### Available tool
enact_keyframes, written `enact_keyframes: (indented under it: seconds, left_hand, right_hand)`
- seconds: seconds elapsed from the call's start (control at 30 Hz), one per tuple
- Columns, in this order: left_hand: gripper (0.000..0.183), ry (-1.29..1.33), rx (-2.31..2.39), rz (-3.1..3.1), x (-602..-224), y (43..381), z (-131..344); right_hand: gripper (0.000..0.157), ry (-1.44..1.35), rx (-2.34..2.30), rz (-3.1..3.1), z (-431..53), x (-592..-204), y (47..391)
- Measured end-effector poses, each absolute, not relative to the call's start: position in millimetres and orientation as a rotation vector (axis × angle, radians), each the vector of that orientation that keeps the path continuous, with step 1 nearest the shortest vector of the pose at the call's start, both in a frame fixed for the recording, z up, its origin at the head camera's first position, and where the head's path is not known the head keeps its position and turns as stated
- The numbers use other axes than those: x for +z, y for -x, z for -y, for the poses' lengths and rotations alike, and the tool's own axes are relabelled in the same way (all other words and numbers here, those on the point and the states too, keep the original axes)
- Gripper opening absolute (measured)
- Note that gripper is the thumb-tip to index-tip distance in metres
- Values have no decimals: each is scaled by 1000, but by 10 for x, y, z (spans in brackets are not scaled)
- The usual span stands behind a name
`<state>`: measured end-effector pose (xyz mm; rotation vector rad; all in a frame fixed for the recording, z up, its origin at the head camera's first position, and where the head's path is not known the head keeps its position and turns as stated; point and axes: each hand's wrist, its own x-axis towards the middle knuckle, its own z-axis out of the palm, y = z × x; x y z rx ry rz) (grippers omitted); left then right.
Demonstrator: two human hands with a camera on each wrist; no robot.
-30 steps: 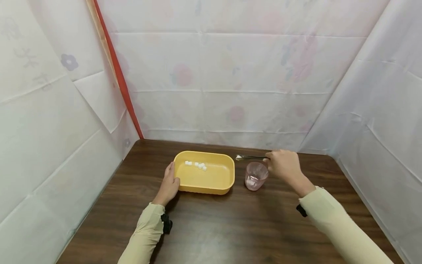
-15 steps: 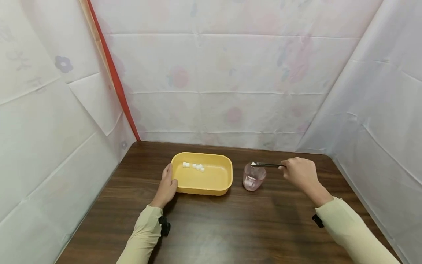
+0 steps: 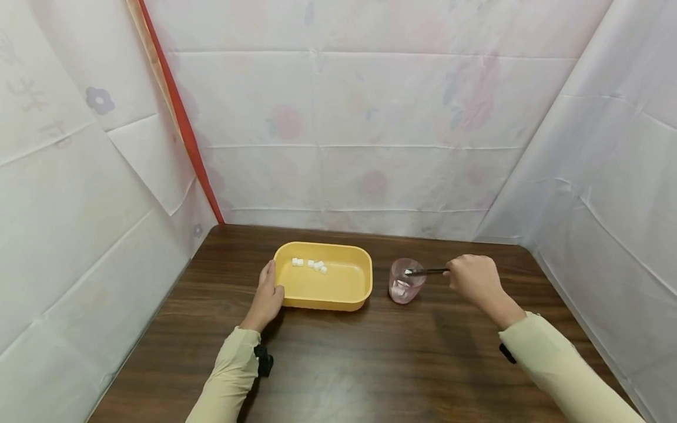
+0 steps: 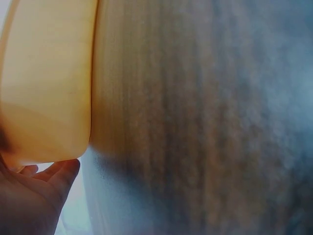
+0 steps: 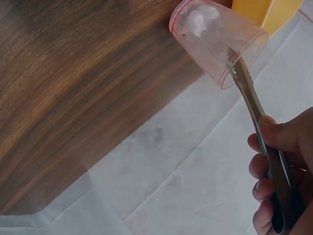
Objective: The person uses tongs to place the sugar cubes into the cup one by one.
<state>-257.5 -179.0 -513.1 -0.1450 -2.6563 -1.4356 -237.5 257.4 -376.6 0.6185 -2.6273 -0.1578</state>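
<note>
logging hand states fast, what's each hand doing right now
Left hand: gripping one end of the yellow rectangular tray.
Right hand: closed around slim metal tongs.

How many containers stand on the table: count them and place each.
2: the yellow tray, its left end gripped by the left hand, and the pink cup to its right, with tongs poking into its mouth.

In the head view, a slim gap of tabletop parts the yellow tray from the pink cup; broad room opens at their six o'clock. The left hand blocks the tray's nine; tongs and the right hand bar the cup's three; white sheeting walls off twelve.
</note>
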Motion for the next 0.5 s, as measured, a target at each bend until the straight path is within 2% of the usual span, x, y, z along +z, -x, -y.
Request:
enact_keyframes:
  seconds: [0.2, 0.4, 0.5]
  left_hand:
    - [66, 154, -1432, 2658, -5122, 2571, 1798]
    - [67, 154, -1425, 2665, -5122, 2576, 1803]
    - [67, 150, -1431, 2666, -5125, 2574, 1799]
  right_hand:
    - [45, -697, -240, 2559, -2478, -3777, 2432]
    - [32, -749, -377, 2529, -2374, -3817, 2533]
    - [32, -758, -413, 2525, -2321, -3835, 2572]
